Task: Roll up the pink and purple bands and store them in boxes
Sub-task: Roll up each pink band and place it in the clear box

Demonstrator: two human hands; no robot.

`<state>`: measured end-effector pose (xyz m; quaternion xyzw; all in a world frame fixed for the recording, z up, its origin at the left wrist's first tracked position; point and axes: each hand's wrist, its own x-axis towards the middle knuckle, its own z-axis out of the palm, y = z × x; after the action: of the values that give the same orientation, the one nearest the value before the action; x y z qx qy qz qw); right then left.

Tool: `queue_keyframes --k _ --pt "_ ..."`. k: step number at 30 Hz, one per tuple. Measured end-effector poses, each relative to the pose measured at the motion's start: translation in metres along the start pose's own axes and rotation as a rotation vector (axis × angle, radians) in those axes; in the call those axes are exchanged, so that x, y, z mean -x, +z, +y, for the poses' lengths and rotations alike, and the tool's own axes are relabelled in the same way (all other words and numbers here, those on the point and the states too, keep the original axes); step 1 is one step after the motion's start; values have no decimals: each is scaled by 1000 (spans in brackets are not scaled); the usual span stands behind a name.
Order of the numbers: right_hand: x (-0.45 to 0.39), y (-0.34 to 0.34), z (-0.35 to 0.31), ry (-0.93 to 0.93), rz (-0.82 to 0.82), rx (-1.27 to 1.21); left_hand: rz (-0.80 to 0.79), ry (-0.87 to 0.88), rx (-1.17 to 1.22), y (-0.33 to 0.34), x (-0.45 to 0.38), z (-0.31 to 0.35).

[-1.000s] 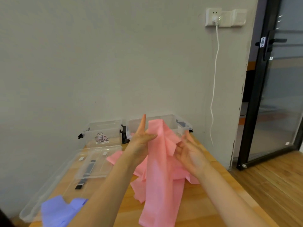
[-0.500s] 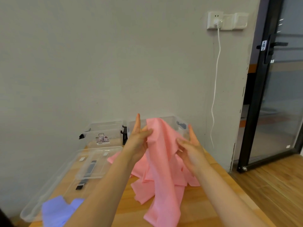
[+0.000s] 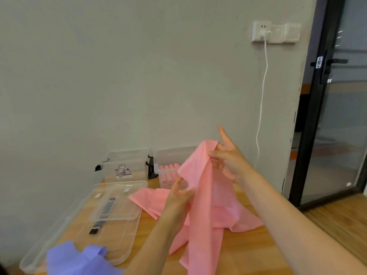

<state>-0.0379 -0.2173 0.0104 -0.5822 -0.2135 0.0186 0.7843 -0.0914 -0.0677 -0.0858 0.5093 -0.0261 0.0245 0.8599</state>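
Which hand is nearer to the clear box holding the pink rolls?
Left. The left hand pinches the pink band low, just before the clear plastic box of pink rolls. The right hand has its grip on the band's top edge, higher and further right.

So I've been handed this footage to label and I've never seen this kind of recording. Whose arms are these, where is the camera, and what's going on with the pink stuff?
The camera sits on a person's head, looking down at their own bare hands. The right hand pinches the top edge of a pink band, holding it up; the left hand grips it lower down. It trails onto a wooden table. Behind stand two clear boxes; the right box holds rolled pink bands. Clear lids lie left, a purple band nearest.
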Motion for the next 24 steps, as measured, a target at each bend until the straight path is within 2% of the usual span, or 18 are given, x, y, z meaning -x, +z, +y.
queue_keyframes --k 3,5,6,8,11,12,15,17,19,20,22,24 --pt "1 -3 1 22 42 -65 155 206 -58 7 -3 11" --pt "2 -6 2 35 108 -87 186 316 -192 8 -4 22" --pt "2 -6 2 43 135 -107 169 335 -277 9 -5 28" --pt "1 -9 2 63 178 -172 32 288 -397 11 -5 41" --pt "-5 -12 0 67 204 -273 -287 -3 -312 16 -5 64" --pt "-7 -10 -3 62 206 -273 -341 -46 -286 18 -6 74" --pt "-14 -8 -16 19 224 -300 -323 114 -323 30 -16 108" --pt "-16 -7 -23 8 255 -446 -338 206 -279 38 -22 128" --pt "-12 -6 -24 67 262 -545 -405 178 -202 38 -25 136" --pt "-8 -7 -19 136 244 -502 -431 148 -189 38 -25 136" --pt "4 -4 -5 276 199 -325 -405 151 -318 35 -27 130" --pt "11 0 6 301 197 -241 -312 264 -611 37 -28 125"
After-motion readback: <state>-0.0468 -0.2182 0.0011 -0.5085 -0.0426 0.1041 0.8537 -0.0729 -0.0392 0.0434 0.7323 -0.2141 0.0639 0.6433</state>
